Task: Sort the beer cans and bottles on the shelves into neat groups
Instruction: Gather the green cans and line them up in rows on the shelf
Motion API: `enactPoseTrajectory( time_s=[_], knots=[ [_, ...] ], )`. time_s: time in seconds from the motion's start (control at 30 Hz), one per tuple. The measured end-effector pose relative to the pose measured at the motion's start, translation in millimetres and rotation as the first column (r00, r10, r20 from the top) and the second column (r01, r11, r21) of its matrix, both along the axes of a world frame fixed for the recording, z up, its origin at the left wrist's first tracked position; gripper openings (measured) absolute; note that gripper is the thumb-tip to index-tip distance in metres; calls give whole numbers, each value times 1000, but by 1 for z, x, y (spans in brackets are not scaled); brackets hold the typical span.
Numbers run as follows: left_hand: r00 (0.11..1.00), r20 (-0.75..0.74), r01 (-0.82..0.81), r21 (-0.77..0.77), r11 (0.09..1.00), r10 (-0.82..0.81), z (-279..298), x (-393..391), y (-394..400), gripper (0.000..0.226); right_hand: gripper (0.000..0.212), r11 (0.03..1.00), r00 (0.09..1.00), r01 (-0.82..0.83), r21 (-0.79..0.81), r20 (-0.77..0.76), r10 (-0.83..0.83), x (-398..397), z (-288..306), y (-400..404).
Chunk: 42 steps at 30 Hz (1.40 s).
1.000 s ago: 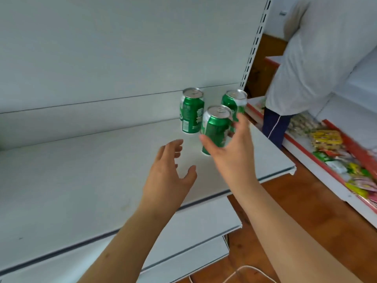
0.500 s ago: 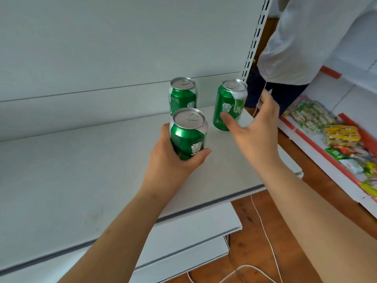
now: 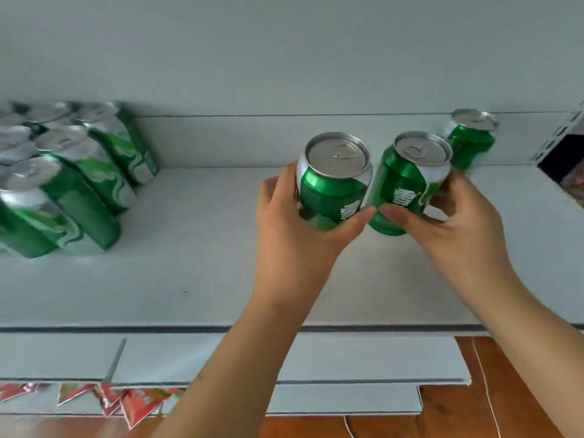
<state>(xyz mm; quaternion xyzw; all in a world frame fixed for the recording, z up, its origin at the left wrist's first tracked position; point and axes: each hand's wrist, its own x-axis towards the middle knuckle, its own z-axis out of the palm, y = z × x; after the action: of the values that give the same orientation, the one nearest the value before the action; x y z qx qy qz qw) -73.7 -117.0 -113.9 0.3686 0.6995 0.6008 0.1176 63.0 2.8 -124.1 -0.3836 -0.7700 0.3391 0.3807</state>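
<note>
My left hand [image 3: 294, 229] grips a green beer can [image 3: 331, 184] with a silver top, held above the white shelf [image 3: 196, 267]. Right beside it my right hand [image 3: 455, 222] holds a second green can [image 3: 407, 181], tilted slightly left; the two cans nearly touch. A third green can [image 3: 471, 140] stands alone against the back panel at the far right. At the left end of the shelf stands a packed group of several taller green cans [image 3: 72, 178], blurred and partly cut off by the frame edge.
A perforated white upright [image 3: 565, 137] marks the shelf's right end. Lower shelves [image 3: 284, 361] stick out below, with red snack packets [image 3: 132, 403] at bottom left. A wooden floor [image 3: 518, 390] with a thin white cable lies at the lower right.
My right hand has closed round the second can and lifted it. The view has swung left, bringing the group of tall cans into sight. The person in white is out of view.
</note>
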Motion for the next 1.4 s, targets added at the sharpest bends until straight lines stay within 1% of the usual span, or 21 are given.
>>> enactPoseTrajectory(
  time_s=[0.07, 0.17, 0.27, 0.37, 0.47, 0.53, 0.57, 0.63, 0.73, 0.77, 0.83, 0.87, 0.93, 0.97, 1.0, 1.07, 1.13, 1.2, 1.3, 1.33, 1.4],
  knots=[
    [995, -27, -98, -19, 995, 98, -3, -31, -26, 62, 67, 998, 998, -52, 34, 38, 51, -43, 0, -10],
    [976, -13, -216, -37, 976, 216, -12, -72, -68, 63, 58, 992, 991, -117, 45, 64, 114, -111, 1, -30],
    [953, -9, -302, -35, 953, 302, -21, -104, -103, 64, 58, 977, 978, -202, 68, 65, 198, -177, -1, -51],
    [940, 20, -339, -29, 940, 340, -26, -124, -128, 67, 58, 955, 959, -279, 96, 85, 272, -235, -5, -69],
    [942, -9, -335, -37, 942, 335, -26, -136, -142, 67, 55, 937, 941, -334, 106, 97, 324, -276, -6, -80],
    [954, -27, -300, -59, 952, 298, -25, -139, -147, 67, 64, 934, 933, -348, 85, 130, 336, -294, -9, -81],
    [959, -40, -284, -73, 956, 282, -24, -139, -148, 68, 70, 938, 933, -344, 43, 125, 337, -301, -10, -79],
    [958, -98, -278, -92, 956, 269, -24, -139, -149, 71, 73, 952, 948, -304, -37, 89, 307, -308, -12, -73],
    [935, -210, -314, -127, 941, 284, -25, -138, -148, 84, 73, 961, 954, -270, -63, 115, 275, -306, -6, -76],
    [933, -224, -318, -146, 937, 281, -25, -138, -147, 90, 73, 965, 964, -249, -80, 78, 255, -298, -1, -84],
    [935, -229, -311, -170, 935, 269, -23, -138, -144, 98, 57, 971, 978, -208, -120, -58, 202, -271, 6, -100],
    [938, -230, -301, -180, 936, 258, -22, -137, -144, 102, 51, 959, 969, -235, -158, -121, 218, -254, 9, -110],
    [944, -261, -261, -215, 941, 202, -16, -136, -147, 106, 65, 897, 928, -367, -247, -170, 333, -223, 13, -133],
    [940, -298, -242, -239, 940, 166, -11, -136, -152, 104, 72, 858, 896, -444, -260, -151, 418, -212, 11, -141],
    [927, -349, -233, -255, 938, 135, -6, -138, -158, 97, 72, 820, 860, -510, -261, -120, 496, -204, 10, -150],
    [868, -489, -237, -263, 935, 83, 5, -149, -170, 76, 64, 789, 827, -546, -282, -34, 560, -204, 6, -157],
    [795, -606, -218, -260, 941, 17, 13, -166, -180, 62, 63, 798, 831, -534, -278, 1, 556, -210, 7, -156],
    [747, -664, -177, -201, 963, -1, 22, -183, -186, 48, 64, 839, 853, -502, -212, 42, 520, -216, 9, -152],
    [634, -764, -248, -54, 967, 120, 41, -204, -185, 31, 63, 898, 896, -426, -113, 84, 436, -224, 8, -146],
    [604, -786, -299, -67, 952, 134, 46, -211, -181, 33, 61, 911, 909, -401, -93, 85, 409, -229, 8, -143],
    [586, -806, -398, -195, 897, 85, 49, -225, -169, 42, 56, 931, 928, -361, -52, 78, 364, -242, 7, -137]
  ],
)
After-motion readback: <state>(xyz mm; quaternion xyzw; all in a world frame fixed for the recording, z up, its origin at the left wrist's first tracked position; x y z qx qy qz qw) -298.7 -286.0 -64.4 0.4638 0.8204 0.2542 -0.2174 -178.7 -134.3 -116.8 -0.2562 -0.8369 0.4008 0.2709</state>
